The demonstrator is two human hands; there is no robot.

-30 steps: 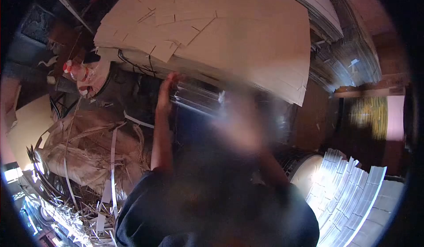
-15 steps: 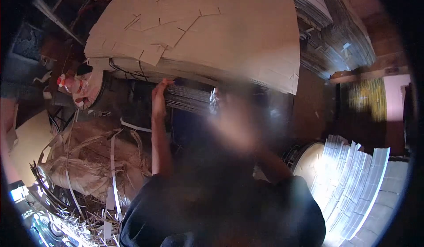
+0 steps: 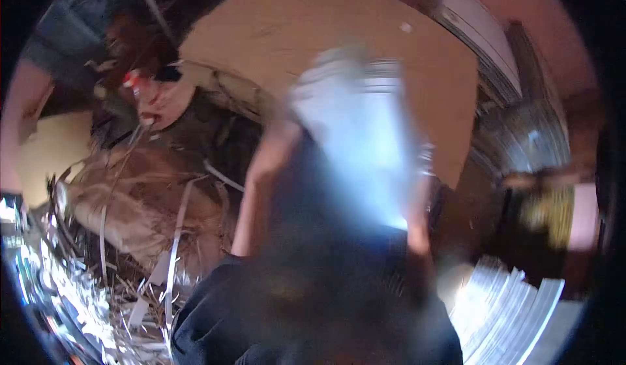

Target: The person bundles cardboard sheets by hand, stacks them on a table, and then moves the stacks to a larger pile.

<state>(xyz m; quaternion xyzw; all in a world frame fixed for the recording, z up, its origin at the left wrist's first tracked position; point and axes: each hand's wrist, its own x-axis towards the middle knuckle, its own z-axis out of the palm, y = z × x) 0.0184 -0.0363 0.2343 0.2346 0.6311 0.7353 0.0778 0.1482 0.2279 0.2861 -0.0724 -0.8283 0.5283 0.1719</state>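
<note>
A blurred stack of cardboard sheets is raised in front of my chest, pale under a bright light. My left hand grips its left edge, with the fingers smeared by motion. On the right edge is my right hand, closed against the stack and partly lost in the glare. Behind the stack lies a broad brown cardboard sheet, which it overlaps in this view.
At left sits a brown wrapped bundle with pale straps, above scattered strips and scraps. A round stool-like top holds a red and white item. More stacked sheets stand at lower right and upper right.
The stack has come up from below the big cardboard's near edge into the bright light, both hands rising with it. The view has shifted, so the surroundings sit further right.
</note>
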